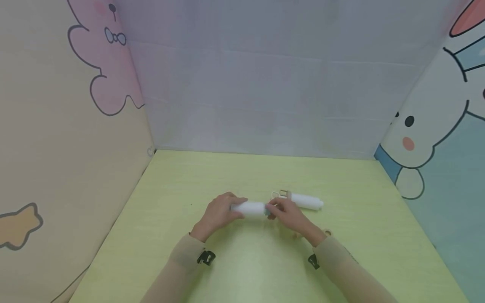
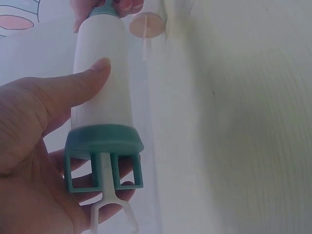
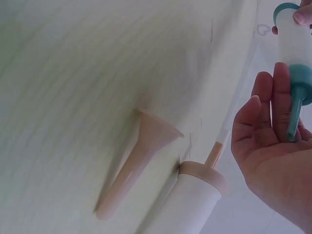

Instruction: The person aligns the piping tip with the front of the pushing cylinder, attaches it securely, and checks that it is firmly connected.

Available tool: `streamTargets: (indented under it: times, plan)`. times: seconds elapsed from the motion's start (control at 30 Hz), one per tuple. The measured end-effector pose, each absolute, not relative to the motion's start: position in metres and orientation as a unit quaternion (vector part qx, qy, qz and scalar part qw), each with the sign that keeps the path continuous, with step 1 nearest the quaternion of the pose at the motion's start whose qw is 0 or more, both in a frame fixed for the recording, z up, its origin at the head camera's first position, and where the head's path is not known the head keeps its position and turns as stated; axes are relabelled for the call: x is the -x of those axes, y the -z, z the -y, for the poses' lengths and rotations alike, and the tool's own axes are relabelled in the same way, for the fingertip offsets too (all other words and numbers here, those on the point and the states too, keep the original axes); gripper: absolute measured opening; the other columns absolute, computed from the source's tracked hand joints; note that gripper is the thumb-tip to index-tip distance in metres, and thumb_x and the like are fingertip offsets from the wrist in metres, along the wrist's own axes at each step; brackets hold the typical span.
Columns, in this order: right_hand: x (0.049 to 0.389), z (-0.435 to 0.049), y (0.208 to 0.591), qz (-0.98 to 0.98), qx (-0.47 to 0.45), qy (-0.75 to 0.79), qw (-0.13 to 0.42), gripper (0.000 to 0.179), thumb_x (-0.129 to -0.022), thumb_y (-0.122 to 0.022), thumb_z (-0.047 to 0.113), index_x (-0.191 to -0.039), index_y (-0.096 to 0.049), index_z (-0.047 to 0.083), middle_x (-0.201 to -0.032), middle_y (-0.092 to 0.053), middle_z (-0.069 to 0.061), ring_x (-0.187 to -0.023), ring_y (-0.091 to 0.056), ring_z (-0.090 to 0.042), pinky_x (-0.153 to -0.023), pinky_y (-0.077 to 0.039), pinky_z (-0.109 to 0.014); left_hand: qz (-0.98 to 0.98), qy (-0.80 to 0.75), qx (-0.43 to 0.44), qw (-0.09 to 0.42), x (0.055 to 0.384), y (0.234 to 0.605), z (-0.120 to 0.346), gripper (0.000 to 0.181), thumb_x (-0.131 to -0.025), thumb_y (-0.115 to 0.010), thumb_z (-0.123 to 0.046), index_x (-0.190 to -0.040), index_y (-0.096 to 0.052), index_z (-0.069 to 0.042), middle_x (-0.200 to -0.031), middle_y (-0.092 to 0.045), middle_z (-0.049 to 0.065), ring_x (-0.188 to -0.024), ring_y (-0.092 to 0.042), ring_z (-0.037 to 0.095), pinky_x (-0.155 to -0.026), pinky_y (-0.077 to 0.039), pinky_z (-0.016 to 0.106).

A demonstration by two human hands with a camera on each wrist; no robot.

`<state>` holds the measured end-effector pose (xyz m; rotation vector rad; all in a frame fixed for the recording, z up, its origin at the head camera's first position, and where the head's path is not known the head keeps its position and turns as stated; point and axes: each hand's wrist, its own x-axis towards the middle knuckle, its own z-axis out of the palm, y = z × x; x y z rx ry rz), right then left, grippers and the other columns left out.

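Risk noted, in my judgement: the white tube (image 1: pixel 249 208) may turn in the left hand (image 1: pixel 219 212) if the right hand (image 1: pixel 289 214) twists the green nozzle (image 3: pixel 301 78) harder than that grip resists; the left palm could also knock the plunger handle (image 2: pixel 108 201). Left fingers are clamped round the barrel, thumb laid across it. Right fingers are curled about the nozzle; firmness cannot be told. The tube is between both hands, near a second white tube (image 1: pixel 306 201).
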<state>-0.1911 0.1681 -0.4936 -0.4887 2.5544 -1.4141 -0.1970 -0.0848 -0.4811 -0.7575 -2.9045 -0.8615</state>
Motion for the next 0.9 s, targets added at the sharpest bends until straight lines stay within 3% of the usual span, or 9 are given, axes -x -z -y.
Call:
streamTargets:
  times: [0.23,0.47,0.6,0.73,0.9]
  plan:
    - [0.193,-0.167,0.495,-0.872,0.145,0.462,0.076,0.04,-0.099,-0.049,0.04,-0.089,-0.072,0.009,-0.082,-0.066,0.001,-0.067,-0.064,-0.013,-0.066,-0.046,-0.035,0.924,0.288,0.253,0.011,0.195,0.48,0.085,0.046,-0.077,-0.081,-0.027,-0.121,-0.068,-0.018,-0.108,-0.063,0.007,-0.087,-0.059,0.021,-0.069,-0.049,0.038]
    - [0.195,-0.169,0.494,-0.872,0.118,0.465,0.098,0.053,-0.1,-0.04,0.047,-0.092,-0.072,0.006,-0.076,-0.067,0.0,-0.069,-0.064,-0.018,-0.062,-0.049,-0.036,0.919,0.294,0.261,0.014,0.195,0.478,0.083,0.047,-0.077,-0.081,-0.026,-0.121,-0.068,-0.015,-0.108,-0.064,0.007,-0.088,-0.06,0.022,-0.069,-0.049,0.038]
    - [0.195,-0.169,0.492,-0.856,0.101,0.494,0.113,0.052,-0.101,-0.04,0.044,-0.106,-0.067,0.0,-0.088,-0.067,-0.008,-0.071,-0.066,-0.024,-0.062,-0.051,-0.039,0.92,0.294,0.26,0.016,0.194,0.477,0.083,0.046,-0.077,-0.081,-0.027,-0.12,-0.069,-0.015,-0.107,-0.064,0.008,-0.087,-0.06,0.022,-0.068,-0.049,0.038]
    - [0.193,-0.173,0.492,-0.844,0.111,0.514,0.11,0.046,-0.1,-0.048,0.036,-0.125,-0.055,-0.002,-0.108,-0.063,-0.014,-0.079,-0.067,-0.027,-0.066,-0.052,-0.041,0.921,0.291,0.257,0.018,0.194,0.478,0.084,0.046,-0.077,-0.081,-0.028,-0.12,-0.069,-0.016,-0.107,-0.064,0.008,-0.086,-0.06,0.022,-0.068,-0.049,0.037]
    - [0.191,-0.179,0.491,-0.827,0.175,0.527,0.091,0.047,-0.088,-0.071,0.019,-0.124,-0.051,-0.003,-0.119,-0.057,-0.021,-0.1,-0.06,-0.036,-0.078,-0.051,-0.04,0.925,0.287,0.25,0.015,0.195,0.48,0.085,0.046,-0.077,-0.081,-0.028,-0.12,-0.069,-0.018,-0.107,-0.064,0.007,-0.086,-0.06,0.021,-0.068,-0.049,0.037]
